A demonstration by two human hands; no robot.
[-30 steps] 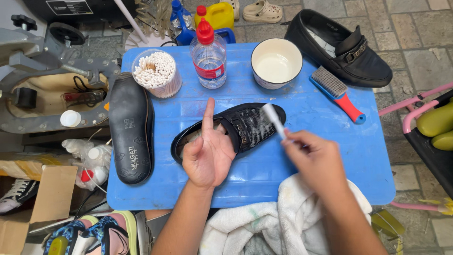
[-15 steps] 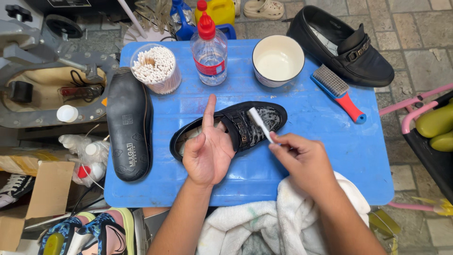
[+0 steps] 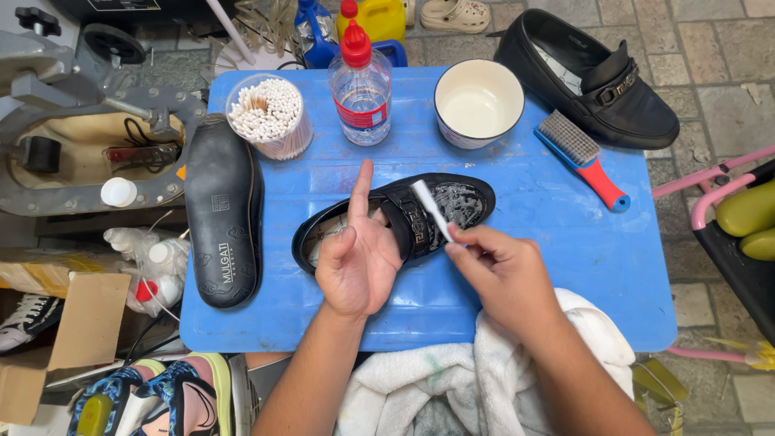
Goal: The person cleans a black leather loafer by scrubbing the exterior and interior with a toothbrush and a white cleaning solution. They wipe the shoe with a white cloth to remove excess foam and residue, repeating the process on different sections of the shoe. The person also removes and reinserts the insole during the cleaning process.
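The right hand [image 3: 500,270] pinches a small white brush [image 3: 430,208], its tip on the strap of a black loafer [image 3: 395,222] lying mid-worktop [image 3: 565,266]. The left hand [image 3: 355,262], open with its forefinger raised, steadies the shoe. Whitish foam covers the toe; the heel looks unscrubbed, so cleaning seems partway done.

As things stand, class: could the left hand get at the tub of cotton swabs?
Probably yes. The left hand rests on the black loafer, and only bare blue table lies between it and the tub of cotton swabs.
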